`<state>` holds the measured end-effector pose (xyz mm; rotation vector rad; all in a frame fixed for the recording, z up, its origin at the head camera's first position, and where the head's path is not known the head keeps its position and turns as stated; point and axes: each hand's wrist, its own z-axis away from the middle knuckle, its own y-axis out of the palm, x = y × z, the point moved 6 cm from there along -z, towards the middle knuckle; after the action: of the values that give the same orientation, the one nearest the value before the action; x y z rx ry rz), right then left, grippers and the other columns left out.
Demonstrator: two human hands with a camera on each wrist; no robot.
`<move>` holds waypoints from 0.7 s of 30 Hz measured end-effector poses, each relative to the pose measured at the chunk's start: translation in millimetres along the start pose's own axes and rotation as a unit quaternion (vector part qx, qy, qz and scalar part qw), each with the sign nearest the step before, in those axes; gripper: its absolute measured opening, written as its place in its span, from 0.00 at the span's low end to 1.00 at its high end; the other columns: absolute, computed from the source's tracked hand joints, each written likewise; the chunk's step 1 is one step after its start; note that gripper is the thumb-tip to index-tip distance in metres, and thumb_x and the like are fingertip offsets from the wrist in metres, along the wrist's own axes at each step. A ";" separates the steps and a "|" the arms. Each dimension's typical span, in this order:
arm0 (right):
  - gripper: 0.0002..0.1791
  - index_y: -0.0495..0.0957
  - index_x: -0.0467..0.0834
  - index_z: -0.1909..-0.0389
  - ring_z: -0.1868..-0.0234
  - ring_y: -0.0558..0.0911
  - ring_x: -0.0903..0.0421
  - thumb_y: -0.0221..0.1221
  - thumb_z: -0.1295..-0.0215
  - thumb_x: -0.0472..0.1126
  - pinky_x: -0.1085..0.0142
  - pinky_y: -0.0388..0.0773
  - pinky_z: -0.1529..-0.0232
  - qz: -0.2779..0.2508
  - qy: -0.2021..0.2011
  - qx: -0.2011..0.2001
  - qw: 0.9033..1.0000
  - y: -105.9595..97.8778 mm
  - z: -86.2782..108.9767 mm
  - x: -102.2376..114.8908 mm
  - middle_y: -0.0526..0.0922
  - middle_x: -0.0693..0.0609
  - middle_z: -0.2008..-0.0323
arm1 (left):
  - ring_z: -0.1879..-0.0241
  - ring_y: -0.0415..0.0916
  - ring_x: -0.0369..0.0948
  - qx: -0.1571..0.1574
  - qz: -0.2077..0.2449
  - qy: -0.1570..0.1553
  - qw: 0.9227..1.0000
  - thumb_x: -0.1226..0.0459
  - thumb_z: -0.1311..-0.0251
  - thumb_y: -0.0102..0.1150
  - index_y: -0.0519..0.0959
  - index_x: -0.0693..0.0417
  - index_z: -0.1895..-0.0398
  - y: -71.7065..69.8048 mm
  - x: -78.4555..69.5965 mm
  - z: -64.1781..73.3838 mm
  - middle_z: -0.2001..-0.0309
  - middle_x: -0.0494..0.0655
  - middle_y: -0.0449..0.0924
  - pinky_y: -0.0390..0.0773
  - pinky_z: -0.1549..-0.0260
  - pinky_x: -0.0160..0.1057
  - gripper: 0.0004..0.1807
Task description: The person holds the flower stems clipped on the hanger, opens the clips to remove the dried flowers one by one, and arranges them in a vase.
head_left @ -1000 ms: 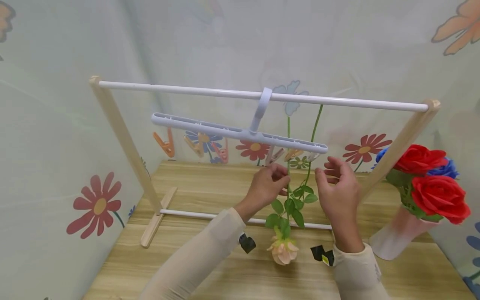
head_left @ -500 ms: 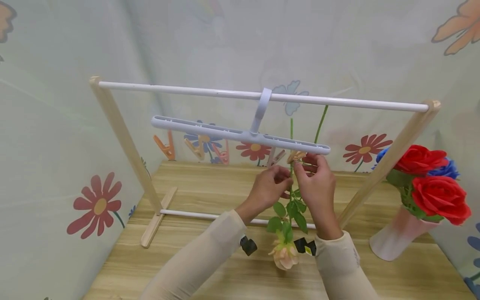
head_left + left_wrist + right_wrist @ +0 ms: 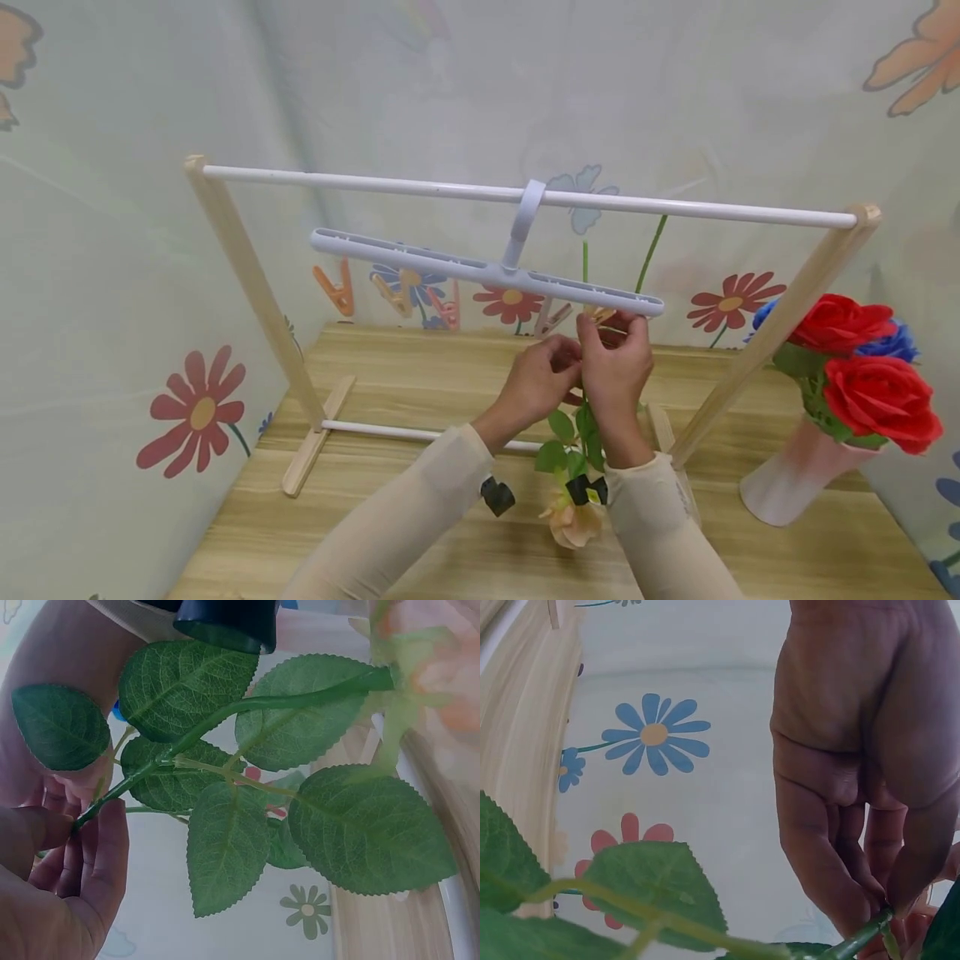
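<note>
A peach artificial rose [image 3: 573,523] hangs bloom down below the pale blue hanger [image 3: 450,267], its green stem rising past the hanger's right half. My left hand [image 3: 538,379] pinches this stem between thumb and fingers, as the left wrist view shows on the stem [image 3: 124,786] above the leaves [image 3: 225,840]. Close beside it, my right hand [image 3: 618,367] pinches the stem too; in the right wrist view its fingertips meet on the stem [image 3: 859,941]. Just above those fingertips is a yellowish clip [image 3: 597,313], partly hidden. A second green stem [image 3: 651,254] shows behind the hanger's right end.
The hanger hooks over the white rod [image 3: 375,185] of a wooden rack [image 3: 255,292]. Several clips hang along it, among them an orange clip [image 3: 335,287] and a pink clip [image 3: 448,308]. A pinkish vase [image 3: 795,479] with red roses [image 3: 883,404] stands right on the wooden table [image 3: 420,542].
My right hand has come left from beside the hanger's end to the stem and clip, next to my left hand. The left hand has stayed on the stem. The second stem has shifted right.
</note>
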<state>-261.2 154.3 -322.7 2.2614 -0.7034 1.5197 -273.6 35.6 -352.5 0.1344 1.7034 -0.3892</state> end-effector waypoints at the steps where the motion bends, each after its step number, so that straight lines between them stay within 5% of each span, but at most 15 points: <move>1: 0.20 0.75 0.35 0.51 0.66 0.82 0.69 0.68 0.37 0.43 0.77 0.78 0.63 0.000 -0.002 -0.004 1.000 0.0 0.2 -0.1 0.81 0.51 0.62 | 0.66 0.87 0.41 0.001 -0.001 0.000 1.000 0.65 0.30 0.61 0.79 0.54 0.51 0.2 -0.1 0.3 0.61 0.51 0.85 0.89 0.69 0.43 0.08; 21: 0.17 0.79 0.34 0.57 0.67 0.84 0.70 0.68 0.38 0.42 0.76 0.80 0.63 -0.022 -0.040 -0.047 0.998 0.2 3.2 3.4 0.85 0.49 0.64 | 0.67 0.87 0.40 -0.008 -0.004 0.000 1.000 0.66 0.30 0.60 0.79 0.56 0.52 -0.4 -0.9 1.5 0.60 0.53 0.86 0.88 0.71 0.41 0.07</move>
<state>-257.9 151.7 -320.7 2.2628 -0.7272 1.3551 -272.1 34.9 -351.7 0.1163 1.7069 -0.3817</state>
